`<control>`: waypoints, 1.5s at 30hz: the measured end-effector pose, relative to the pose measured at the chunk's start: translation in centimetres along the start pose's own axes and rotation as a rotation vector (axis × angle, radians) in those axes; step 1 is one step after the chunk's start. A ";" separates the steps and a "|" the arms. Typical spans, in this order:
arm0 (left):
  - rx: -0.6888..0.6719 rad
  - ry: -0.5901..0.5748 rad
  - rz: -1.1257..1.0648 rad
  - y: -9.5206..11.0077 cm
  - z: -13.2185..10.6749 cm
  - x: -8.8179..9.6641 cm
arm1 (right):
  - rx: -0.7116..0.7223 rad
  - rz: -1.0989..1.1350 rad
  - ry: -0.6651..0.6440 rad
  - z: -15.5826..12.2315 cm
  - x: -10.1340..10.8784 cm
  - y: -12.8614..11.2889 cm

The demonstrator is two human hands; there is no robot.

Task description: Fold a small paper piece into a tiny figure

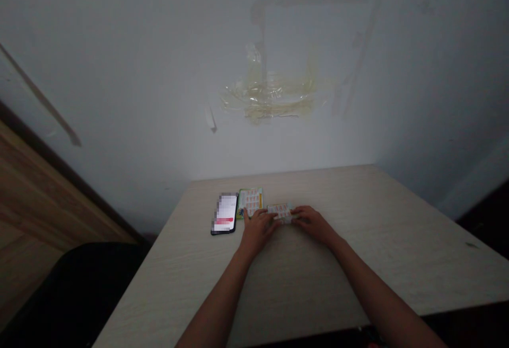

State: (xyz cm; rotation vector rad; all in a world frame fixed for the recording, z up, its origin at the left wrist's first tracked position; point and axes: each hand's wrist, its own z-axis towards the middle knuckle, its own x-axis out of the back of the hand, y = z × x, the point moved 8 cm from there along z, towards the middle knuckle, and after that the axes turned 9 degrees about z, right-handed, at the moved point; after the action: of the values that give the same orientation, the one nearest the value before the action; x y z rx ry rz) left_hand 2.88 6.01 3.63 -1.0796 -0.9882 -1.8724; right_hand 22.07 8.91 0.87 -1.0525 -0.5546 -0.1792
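Now left hand [257, 231] and right hand [312, 224] pinch the ends of an orange-printed card [280, 212]

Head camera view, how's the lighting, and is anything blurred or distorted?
Head view: dim, greyish light, with the wall brightest above the table; wide-angle stretching bends the edges; the phone screen is pixelated; the printed card between the left hand and right hand looks soft, its print unreadable.
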 end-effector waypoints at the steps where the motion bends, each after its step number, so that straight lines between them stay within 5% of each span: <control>1: 0.010 0.001 0.004 -0.1 0.1 0.0 | -0.016 0.006 0.008 0.0 0.0 0.1; 10: 0.174 0.027 -0.001 -1.2 1.4 -1.3 | -0.114 -0.104 0.128 0.5 0.2 -0.1; 26: 0.085 -0.053 0.075 -0.4 1.4 -1.7 | -0.006 -0.231 0.209 0.5 0.3 -2.0; 35: 0.037 0.003 0.095 0.2 1.1 -1.1 | 0.166 -0.249 0.135 -0.2 -0.2 -3.5; 45: -0.019 0.028 0.133 1.9 1.2 -0.8 | 0.158 -0.335 0.085 -0.2 -0.6 -3.6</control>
State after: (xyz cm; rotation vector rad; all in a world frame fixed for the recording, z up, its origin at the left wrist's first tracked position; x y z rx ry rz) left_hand 5.21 6.42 3.76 -1.0999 -0.8626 -1.7882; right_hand 20.24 6.95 3.28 -0.7905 -0.6551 -0.4649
